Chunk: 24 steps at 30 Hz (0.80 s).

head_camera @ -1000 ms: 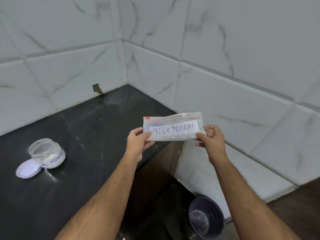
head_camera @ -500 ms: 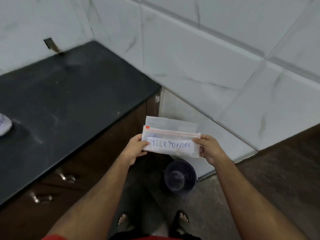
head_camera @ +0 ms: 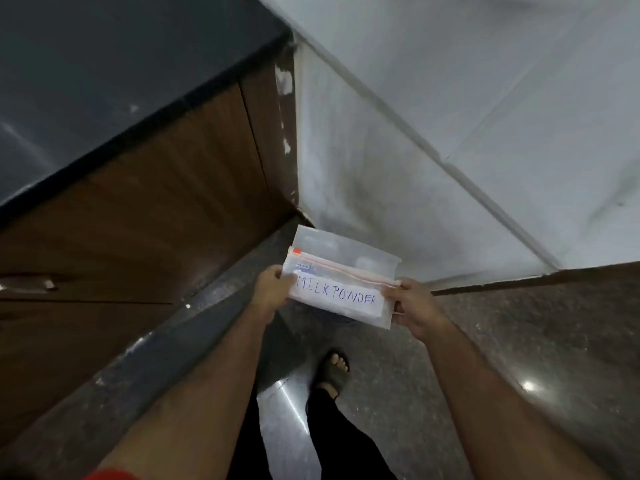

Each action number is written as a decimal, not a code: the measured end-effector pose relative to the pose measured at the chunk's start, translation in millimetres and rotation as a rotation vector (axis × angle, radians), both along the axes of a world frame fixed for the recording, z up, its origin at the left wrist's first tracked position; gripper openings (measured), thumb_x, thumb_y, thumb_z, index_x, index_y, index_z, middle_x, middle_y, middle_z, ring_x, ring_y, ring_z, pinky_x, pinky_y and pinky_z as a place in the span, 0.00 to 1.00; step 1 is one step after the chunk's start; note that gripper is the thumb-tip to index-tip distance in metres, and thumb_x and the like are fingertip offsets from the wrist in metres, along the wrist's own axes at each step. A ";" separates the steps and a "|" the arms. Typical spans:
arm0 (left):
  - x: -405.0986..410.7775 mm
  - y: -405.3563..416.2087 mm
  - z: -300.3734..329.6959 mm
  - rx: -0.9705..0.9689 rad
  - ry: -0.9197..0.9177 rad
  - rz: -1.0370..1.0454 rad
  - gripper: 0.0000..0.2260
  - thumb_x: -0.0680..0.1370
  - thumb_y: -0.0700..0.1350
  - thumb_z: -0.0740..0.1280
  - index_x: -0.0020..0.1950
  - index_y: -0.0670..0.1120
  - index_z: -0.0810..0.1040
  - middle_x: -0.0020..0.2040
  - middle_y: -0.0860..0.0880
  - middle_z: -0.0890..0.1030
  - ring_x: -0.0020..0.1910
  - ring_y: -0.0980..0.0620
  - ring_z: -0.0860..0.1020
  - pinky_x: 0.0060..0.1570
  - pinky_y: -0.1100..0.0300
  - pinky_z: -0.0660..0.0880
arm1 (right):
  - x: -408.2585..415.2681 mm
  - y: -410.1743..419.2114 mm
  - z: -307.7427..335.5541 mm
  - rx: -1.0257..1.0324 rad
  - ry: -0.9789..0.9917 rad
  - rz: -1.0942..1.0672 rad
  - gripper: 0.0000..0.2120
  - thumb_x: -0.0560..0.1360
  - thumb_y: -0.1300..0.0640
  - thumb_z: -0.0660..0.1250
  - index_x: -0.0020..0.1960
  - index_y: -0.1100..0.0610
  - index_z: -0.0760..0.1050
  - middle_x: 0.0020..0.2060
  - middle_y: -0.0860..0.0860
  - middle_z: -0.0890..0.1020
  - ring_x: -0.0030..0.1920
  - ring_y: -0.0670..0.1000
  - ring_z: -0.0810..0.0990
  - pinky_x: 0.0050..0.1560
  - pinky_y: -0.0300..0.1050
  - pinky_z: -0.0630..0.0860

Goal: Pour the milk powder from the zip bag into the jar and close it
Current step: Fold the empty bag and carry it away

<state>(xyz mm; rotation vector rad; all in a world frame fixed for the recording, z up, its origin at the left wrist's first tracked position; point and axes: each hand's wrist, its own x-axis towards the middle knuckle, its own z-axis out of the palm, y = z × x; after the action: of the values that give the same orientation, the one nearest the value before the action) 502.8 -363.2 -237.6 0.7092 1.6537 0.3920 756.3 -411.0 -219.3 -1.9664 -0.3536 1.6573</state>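
A clear zip bag (head_camera: 341, 285) with a white label reading "MILK POWDER" and a red zip strip hangs in the air above the floor. My left hand (head_camera: 272, 292) pinches its left end. My right hand (head_camera: 414, 308) pinches its right end at the zip strip. The bag's upper flap stands up behind the strip. The jar and its lid are out of view.
A dark countertop (head_camera: 104, 81) fills the upper left, with brown wooden cabinet fronts (head_camera: 138, 244) below it. White tiled wall (head_camera: 485, 116) runs on the right. A dark bowl-like object on the floor is mostly hidden under the bag. My foot in a sandal (head_camera: 334, 374) stands on the speckled floor.
The view has tipped down and right, away from the counter toward the floor. The jar and lid have left the view. Both hands still hold the bag, now lower over the floor.
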 end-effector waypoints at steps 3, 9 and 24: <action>15.3 0.5 -62.6 -0.032 0.004 0.067 0.14 0.81 0.37 0.65 0.66 0.38 0.74 0.63 0.38 0.80 0.54 0.44 0.80 0.52 0.48 0.80 | 8.6 -5.7 -58.8 -0.024 -0.025 -0.020 0.08 0.78 0.68 0.66 0.44 0.57 0.75 0.41 0.55 0.84 0.39 0.55 0.82 0.38 0.45 0.77; 44.4 -19.6 -188.2 -0.065 0.053 -0.028 0.22 0.79 0.38 0.68 0.72 0.37 0.69 0.69 0.40 0.74 0.67 0.38 0.75 0.67 0.42 0.72 | 19.4 -27.1 -178.2 -0.054 -0.062 -0.129 0.05 0.79 0.67 0.65 0.53 0.61 0.77 0.45 0.58 0.84 0.42 0.57 0.82 0.39 0.47 0.79; 130.2 -24.3 -361.4 -0.086 -0.077 -0.288 0.16 0.81 0.39 0.67 0.69 0.38 0.73 0.67 0.41 0.74 0.69 0.43 0.72 0.67 0.51 0.70 | 13.1 3.3 -383.1 -0.091 -0.300 -0.055 0.08 0.75 0.70 0.66 0.41 0.60 0.79 0.41 0.60 0.81 0.42 0.57 0.80 0.45 0.53 0.77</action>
<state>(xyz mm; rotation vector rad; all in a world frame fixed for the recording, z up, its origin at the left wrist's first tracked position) 633.0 -387.5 -599.0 0.8426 1.4612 0.1396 769.4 -407.8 -602.3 -2.2779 -0.3359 1.3663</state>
